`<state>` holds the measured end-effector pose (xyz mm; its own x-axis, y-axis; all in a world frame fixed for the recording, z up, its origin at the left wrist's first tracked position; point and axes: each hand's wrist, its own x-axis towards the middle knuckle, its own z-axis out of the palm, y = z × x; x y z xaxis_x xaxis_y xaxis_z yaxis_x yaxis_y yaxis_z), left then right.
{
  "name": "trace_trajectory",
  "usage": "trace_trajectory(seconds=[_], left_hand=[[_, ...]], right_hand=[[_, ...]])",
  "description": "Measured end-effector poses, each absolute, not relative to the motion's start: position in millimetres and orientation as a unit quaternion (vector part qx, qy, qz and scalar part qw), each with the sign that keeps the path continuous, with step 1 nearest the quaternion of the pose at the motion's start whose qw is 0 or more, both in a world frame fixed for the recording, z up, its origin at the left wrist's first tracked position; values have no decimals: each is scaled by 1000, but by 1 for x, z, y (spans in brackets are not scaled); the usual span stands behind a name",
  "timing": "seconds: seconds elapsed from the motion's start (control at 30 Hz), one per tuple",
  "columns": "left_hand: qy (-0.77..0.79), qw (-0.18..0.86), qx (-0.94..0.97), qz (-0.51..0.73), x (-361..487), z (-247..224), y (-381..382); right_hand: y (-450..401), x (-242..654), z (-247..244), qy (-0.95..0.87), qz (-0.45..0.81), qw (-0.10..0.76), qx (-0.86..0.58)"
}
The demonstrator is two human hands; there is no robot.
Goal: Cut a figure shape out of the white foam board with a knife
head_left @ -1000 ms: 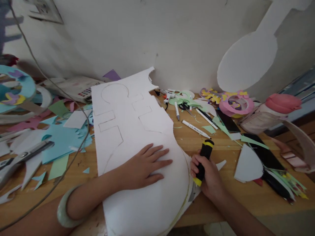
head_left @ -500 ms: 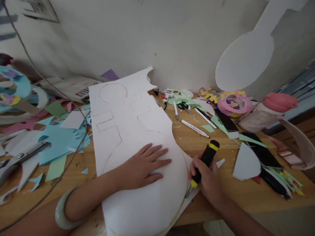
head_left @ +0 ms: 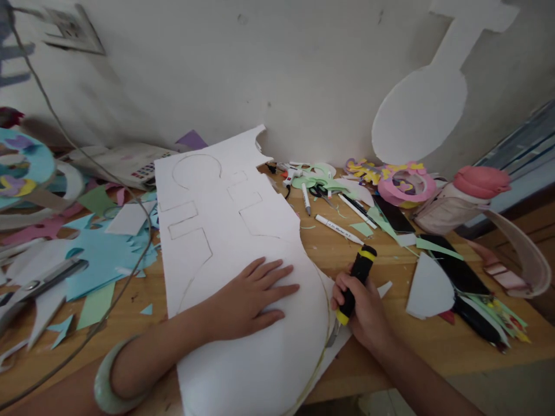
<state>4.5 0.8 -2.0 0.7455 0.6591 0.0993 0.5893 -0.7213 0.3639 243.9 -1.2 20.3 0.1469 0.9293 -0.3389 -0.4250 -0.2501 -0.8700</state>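
Note:
A large white board (head_left: 225,231) with pencilled outlines lies on the wooden table. My left hand (head_left: 255,297) rests flat on it, fingers spread, holding nothing. In my right hand (head_left: 358,306) is a black and yellow utility knife (head_left: 362,268), its blade pointing down at the curved line near the board's right edge. Part of the curve beside the blade looks cut, and a strip of board sticks out under my right hand.
Scissors (head_left: 39,283) and blue paper (head_left: 97,257) lie on the left, with a cable (head_left: 73,136) crossing there. Behind my right hand are markers (head_left: 338,229), phones (head_left: 455,266), a pink tape-like ring (head_left: 405,185) and a pink-lidded bottle (head_left: 481,182). A white cutout (head_left: 420,112) leans on the wall.
The view has shifted slightly. My right hand and the knife remain at nearly the same spot on the curve, and my left hand stays flat on the board.

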Motion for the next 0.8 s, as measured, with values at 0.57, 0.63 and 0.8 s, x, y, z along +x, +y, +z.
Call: trace_trajectory(seconds=[0.57,0.63,0.8], left_hand=[[338,158,922,104,5,1,1],[339,156,923,95,5,1,1],[340,152,924,87,6,3,1]], right_hand=[[0,242,22,-249,604,556,-514],[-1,242,22,-254,605,555,-512],[-1,245,17,-338,583,543,-501]])
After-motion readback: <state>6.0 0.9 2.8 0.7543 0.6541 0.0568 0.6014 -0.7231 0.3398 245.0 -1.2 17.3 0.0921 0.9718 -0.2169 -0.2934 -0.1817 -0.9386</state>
